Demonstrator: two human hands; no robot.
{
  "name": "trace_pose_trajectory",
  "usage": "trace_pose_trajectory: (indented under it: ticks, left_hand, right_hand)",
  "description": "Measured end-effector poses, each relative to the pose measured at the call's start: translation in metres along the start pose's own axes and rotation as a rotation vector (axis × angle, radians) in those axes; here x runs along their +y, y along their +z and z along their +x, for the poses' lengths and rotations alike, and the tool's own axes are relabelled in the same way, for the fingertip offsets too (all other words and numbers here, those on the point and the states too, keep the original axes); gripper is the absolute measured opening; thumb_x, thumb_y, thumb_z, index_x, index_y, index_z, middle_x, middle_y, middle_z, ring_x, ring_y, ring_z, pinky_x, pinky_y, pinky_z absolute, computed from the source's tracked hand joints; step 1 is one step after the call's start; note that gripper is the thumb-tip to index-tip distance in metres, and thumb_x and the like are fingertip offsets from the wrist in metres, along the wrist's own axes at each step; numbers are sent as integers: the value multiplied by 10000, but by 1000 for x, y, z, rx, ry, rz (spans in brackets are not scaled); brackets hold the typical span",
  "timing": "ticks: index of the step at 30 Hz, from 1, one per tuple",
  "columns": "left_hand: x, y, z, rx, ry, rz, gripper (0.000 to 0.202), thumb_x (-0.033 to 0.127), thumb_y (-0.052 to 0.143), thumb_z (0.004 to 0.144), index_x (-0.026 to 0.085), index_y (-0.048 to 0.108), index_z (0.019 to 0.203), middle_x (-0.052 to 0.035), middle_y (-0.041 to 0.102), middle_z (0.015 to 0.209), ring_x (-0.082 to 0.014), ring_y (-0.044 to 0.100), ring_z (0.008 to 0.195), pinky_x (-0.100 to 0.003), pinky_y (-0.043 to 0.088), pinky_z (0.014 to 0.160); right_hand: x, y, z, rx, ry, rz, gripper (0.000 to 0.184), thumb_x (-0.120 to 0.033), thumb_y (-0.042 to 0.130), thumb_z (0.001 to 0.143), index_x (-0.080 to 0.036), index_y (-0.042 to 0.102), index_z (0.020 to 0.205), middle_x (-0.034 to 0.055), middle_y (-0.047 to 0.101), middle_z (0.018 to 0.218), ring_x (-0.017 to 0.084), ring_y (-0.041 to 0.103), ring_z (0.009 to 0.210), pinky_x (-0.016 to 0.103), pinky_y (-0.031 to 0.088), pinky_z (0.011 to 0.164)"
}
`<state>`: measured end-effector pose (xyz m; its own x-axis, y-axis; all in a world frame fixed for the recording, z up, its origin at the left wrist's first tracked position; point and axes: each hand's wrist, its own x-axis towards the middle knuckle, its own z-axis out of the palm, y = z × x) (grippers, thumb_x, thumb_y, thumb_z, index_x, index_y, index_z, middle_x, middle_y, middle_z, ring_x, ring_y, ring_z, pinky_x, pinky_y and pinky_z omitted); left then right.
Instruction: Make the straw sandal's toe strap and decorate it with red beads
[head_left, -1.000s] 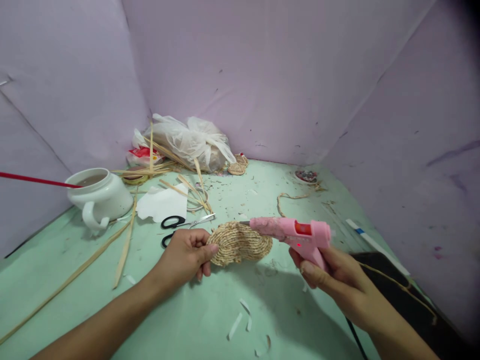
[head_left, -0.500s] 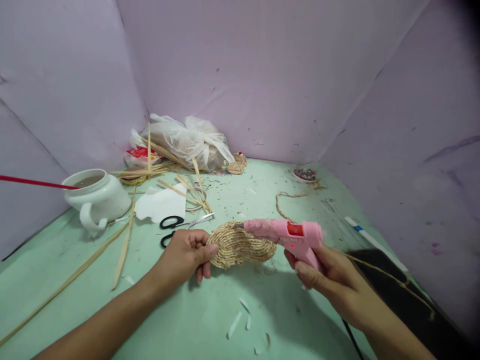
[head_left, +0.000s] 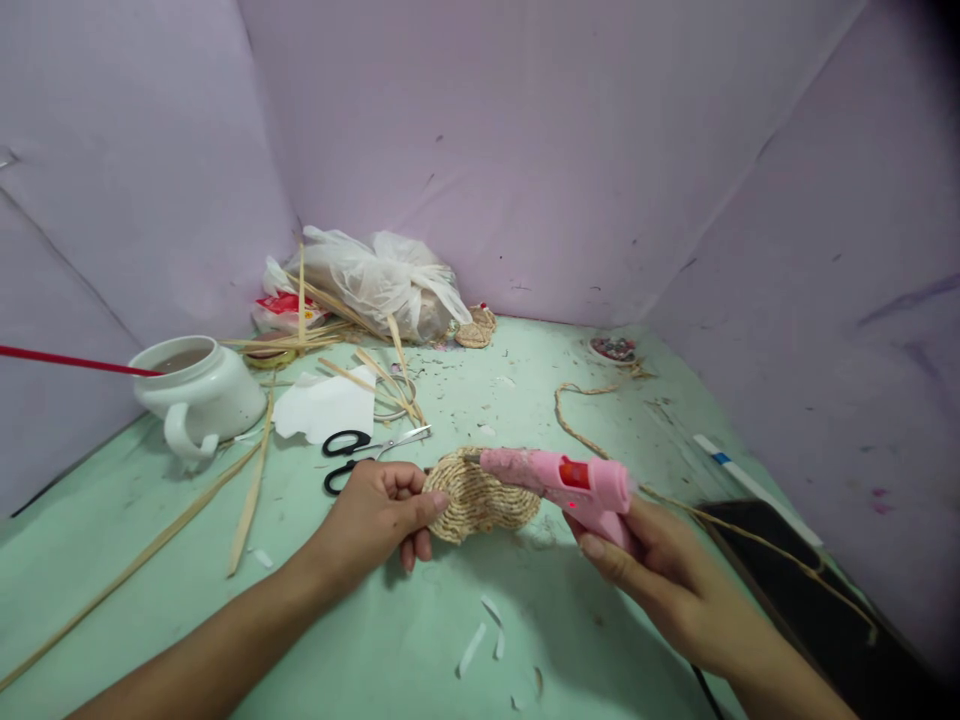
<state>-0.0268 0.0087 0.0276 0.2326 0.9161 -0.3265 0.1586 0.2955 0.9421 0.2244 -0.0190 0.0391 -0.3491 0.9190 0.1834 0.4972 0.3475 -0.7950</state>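
Observation:
Between the thumb and fingers of my left hand (head_left: 394, 510) is the left end of a coiled straw-rope piece (head_left: 480, 505), rounded at both ends and narrower in the middle. My right hand (head_left: 660, 570) is wrapped round the handle of a pink hot glue gun (head_left: 559, 478), its small red light lit. The gun's metal nozzle points left and lies at the far edge of the coiled piece; whether it touches cannot be made out. Black-handled scissors (head_left: 375, 445) lie open just beyond my left hand. A twisted straw cord (head_left: 577, 430) trails behind the gun.
At the left stands a white mug (head_left: 199, 395) with liquid and a red stick. A white plastic bag (head_left: 382, 280), straw strips (head_left: 251, 505) and torn white paper (head_left: 322, 405) lie behind and left. At right are a dark flat object (head_left: 780, 570) and a small dish (head_left: 613, 349).
The glue gun has shifted slightly left and down along the far edge of the coiled piece. My left hand and the piece have moved a little right and turned slightly.

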Motion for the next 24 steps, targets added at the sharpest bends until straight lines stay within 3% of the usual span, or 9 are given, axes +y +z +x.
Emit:
trace_pose_trajectory:
  ticks: [13,24]
  left_hand:
    - [3,2,0,33,21,66,278,351,649,641,153,497,517,-1,580,389,-76,456,299,-181,346,341]
    - [3,0,1,18,44,95,259,338,607,665,158,497,516,7,571,390,-74,458,308,-179,355,345]
  right_hand:
    - [0,3,0,6,-2,5,186,-347,486,844,-213,469,716,-51,355,598,104,334,514,219,301,457]
    - [1,4,0,-8,-20,7,146,-313,485,851,-215,463,746,-52,392,626,102,356,535,214,318,479]
